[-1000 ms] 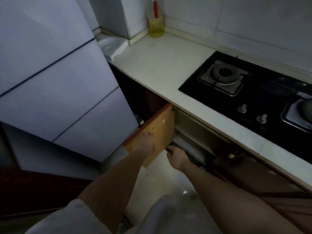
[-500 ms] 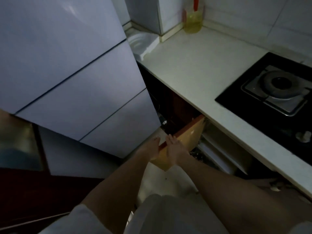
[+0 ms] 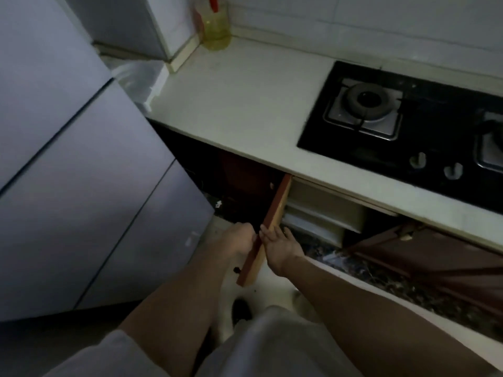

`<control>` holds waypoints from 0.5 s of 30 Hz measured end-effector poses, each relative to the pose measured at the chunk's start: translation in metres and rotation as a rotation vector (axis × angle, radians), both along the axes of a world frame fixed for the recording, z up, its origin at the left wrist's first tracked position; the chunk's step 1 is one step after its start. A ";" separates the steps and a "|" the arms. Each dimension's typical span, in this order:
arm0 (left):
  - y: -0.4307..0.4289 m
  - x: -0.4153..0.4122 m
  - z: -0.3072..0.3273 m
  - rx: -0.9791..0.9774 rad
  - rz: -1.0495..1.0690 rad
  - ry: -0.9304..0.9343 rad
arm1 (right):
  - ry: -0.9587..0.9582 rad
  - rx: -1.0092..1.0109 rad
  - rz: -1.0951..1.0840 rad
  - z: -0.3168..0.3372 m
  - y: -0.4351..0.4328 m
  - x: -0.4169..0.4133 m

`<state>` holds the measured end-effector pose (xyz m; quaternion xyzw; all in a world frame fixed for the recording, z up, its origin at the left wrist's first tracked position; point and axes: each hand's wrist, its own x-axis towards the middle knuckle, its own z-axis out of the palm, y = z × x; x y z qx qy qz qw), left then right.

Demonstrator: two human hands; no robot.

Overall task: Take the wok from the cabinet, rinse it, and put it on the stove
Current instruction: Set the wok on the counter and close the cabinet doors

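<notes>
No wok shows in this view. The brown cabinet door (image 3: 275, 210) under the counter stands open and is seen edge-on. My left hand (image 3: 239, 240) grips the door's lower edge from its left side, fingers curled round it. My right hand (image 3: 281, 247) rests against the door's right, inner face with fingers fairly straight. The cabinet inside is dark; a pale box-like insert (image 3: 324, 210) shows there. The black gas stove (image 3: 424, 148) sits on the counter to the right, its left burner (image 3: 364, 100) bare.
A tall grey fridge (image 3: 81, 186) fills the left, close to the open door. The pale countertop (image 3: 239, 104) carries a yellow oil bottle (image 3: 215, 31) at the back corner. Another brown door (image 3: 435, 257) hangs open lower right. Two stove knobs (image 3: 435, 165) face the counter's front.
The door has swung further out and now points edge-on at me. My right hand moved from the cabinet's lower rail onto the door; my left hand stayed on it.
</notes>
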<state>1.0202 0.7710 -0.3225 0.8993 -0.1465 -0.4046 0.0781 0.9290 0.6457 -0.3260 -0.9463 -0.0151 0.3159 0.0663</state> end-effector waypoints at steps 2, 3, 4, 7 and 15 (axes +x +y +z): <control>-0.012 0.003 0.012 0.020 -0.134 0.016 | 0.006 -0.018 -0.048 0.004 -0.001 -0.006; -0.018 0.003 0.013 -0.003 -0.170 0.064 | 0.007 -0.024 -0.071 0.006 -0.003 -0.011; -0.025 0.001 0.013 -0.018 -0.189 0.124 | 0.004 -0.033 -0.100 0.007 -0.006 -0.017; -0.047 -0.011 0.002 -0.057 -0.255 0.196 | 0.003 -0.044 -0.217 0.007 -0.020 -0.038; -0.138 -0.053 -0.001 -0.075 -0.438 0.235 | 0.069 0.138 -0.515 -0.010 -0.091 -0.083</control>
